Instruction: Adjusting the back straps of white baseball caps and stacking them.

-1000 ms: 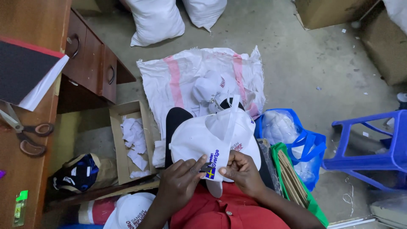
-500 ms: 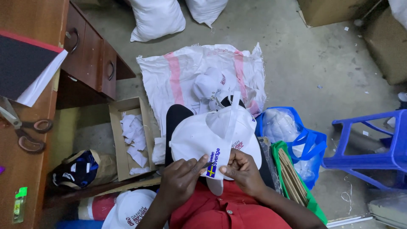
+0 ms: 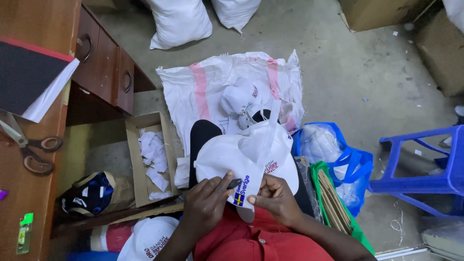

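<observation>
A white cap (image 3: 241,154) with printed lettering and a small blue-and-yellow flag lies on my lap. My left hand (image 3: 205,205) pinches a small dark tool against the cap's strap by the flag print. My right hand (image 3: 275,198) holds the same strap from the other side, fingers curled under the cloth. More white caps (image 3: 241,99) rest on a white woven sack (image 3: 212,92) spread on the floor ahead. Another white cap (image 3: 147,239) sits low at my left knee.
A wooden desk (image 3: 29,159) at left carries scissors (image 3: 31,147) and a black notebook (image 3: 26,79). A cardboard box (image 3: 145,162) holds white scraps. A blue bag (image 3: 333,154) and a blue plastic stool (image 3: 425,166) stand to the right. White sacks (image 3: 179,21) lie at the back.
My hands have shifted slightly on the cap's strap; the left thumb and tool press closer to the flag print. The cap stays on my lap.
</observation>
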